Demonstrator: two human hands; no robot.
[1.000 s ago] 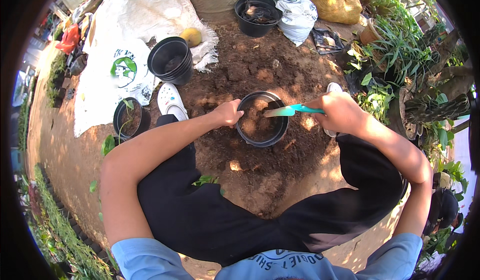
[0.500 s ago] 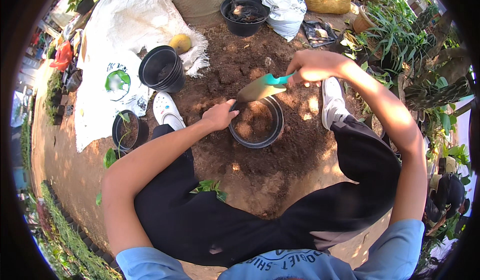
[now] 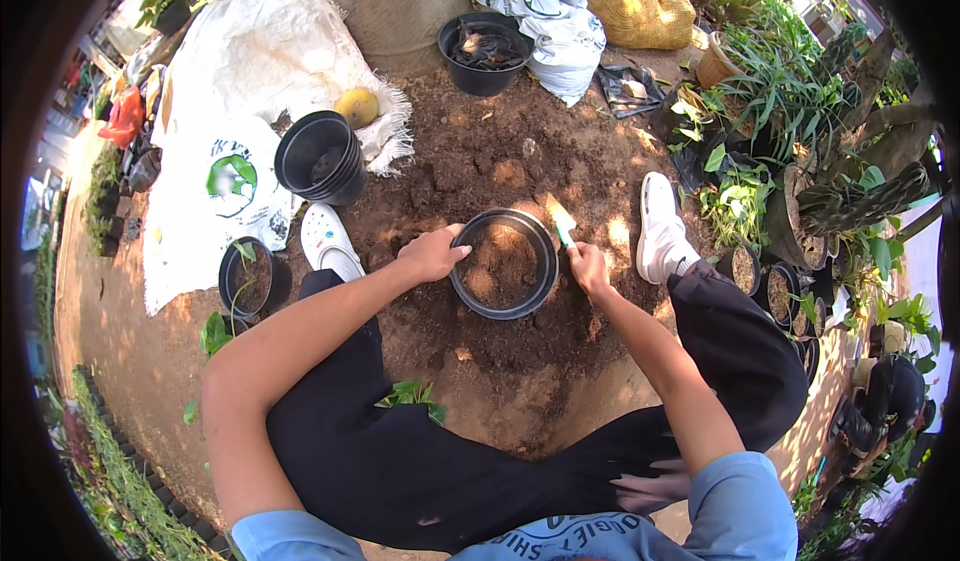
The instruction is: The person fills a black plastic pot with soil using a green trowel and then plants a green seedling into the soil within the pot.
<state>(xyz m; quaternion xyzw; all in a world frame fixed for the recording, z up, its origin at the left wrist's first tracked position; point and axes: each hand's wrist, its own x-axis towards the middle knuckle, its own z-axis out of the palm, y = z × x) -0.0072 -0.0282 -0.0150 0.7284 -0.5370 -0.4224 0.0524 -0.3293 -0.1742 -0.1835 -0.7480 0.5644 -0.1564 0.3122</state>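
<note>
Widest of all, we see the brown ground (image 3: 140,341), with a patch of dark loose soil (image 3: 460,151) spread across its middle. Next we note a white sack (image 3: 270,41) lying at the upper left, then a yellowish mesh sack (image 3: 640,6) at the top. We find the round black pot (image 3: 500,314) on the loose soil, between the two white shoes (image 3: 330,244), with brown soil (image 3: 500,266) inside it. Up and to its left we see a tilted pot stack (image 3: 340,176); at the top, a tub of dark scraps (image 3: 484,83). Smaller is the seedling pot (image 3: 280,286), left of the left shoe. We see the left grip (image 3: 432,256) clasping the round black pot's left rim. The right grip (image 3: 588,266) is wrapped round the handle of the trowel (image 3: 563,223), whose blade points up and leftward just outside the rim; we cannot tell whether its tip touches the ground. Smallest, we see a yellow fruit (image 3: 357,108) by the white sack's frayed edge.
</note>
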